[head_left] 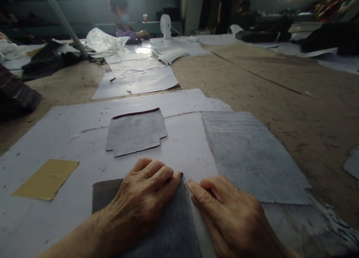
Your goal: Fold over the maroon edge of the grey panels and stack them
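Observation:
A grey fabric piece point(174, 228) with a darker left part lies on white paper at the bottom centre. My left hand point(146, 192) rests on it, fingers curled and closed at its upper edge, with the thumb by the dark red tip at its corner. Just right of the piece's side edge is my right hand point(230, 209), its fingers bent and pressed together. Whatever that hand may hold is hidden. Beyond my left hand lies a smaller grey piece point(137, 132) with a dark red strip along its top. To the right is a larger grey panel point(249, 153) with ridged lines.
A tan paper rectangle point(47, 178) lies at left on the white paper point(81, 146). More white sheets point(137, 80) are farther back on the brown table point(238, 82). Across it sits a person point(129, 31) near a small fan point(165, 26). Dark cloth bundles lie on both sides.

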Demonstrator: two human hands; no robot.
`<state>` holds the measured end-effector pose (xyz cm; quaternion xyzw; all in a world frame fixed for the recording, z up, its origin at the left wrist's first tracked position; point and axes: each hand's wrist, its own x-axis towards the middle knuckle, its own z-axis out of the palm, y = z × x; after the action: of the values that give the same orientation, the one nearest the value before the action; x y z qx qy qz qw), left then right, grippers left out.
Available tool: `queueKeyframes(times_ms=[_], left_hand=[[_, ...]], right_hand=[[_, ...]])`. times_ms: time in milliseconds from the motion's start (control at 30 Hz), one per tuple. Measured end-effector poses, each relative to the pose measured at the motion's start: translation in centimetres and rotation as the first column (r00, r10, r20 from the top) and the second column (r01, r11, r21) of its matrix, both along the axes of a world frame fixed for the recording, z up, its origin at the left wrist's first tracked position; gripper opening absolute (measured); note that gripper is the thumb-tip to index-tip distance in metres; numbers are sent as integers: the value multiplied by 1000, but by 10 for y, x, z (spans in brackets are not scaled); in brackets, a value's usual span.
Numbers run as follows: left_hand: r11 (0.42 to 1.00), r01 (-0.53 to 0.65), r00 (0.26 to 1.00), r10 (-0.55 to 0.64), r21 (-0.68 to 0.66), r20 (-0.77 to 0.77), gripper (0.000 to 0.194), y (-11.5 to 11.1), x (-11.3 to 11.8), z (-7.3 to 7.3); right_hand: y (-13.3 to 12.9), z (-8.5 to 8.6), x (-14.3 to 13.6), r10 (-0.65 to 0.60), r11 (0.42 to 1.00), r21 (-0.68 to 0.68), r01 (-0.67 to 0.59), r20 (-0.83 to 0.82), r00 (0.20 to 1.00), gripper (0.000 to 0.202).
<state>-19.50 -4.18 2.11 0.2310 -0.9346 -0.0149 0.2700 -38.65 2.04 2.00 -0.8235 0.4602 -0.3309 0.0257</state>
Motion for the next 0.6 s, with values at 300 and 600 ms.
queueKeyframes(times_ms=[300,600], left_hand=[[1000,2,1000,-2,-8,-1,22,0,-2,2],[1000,-11,1000,10,24,11,24,-5,10,6]], right_hand=[[-18,1,-3,59,997,-41,-63,-91,994,30],[-18,6,-5,116,993,17,-115,-224,968,32]])
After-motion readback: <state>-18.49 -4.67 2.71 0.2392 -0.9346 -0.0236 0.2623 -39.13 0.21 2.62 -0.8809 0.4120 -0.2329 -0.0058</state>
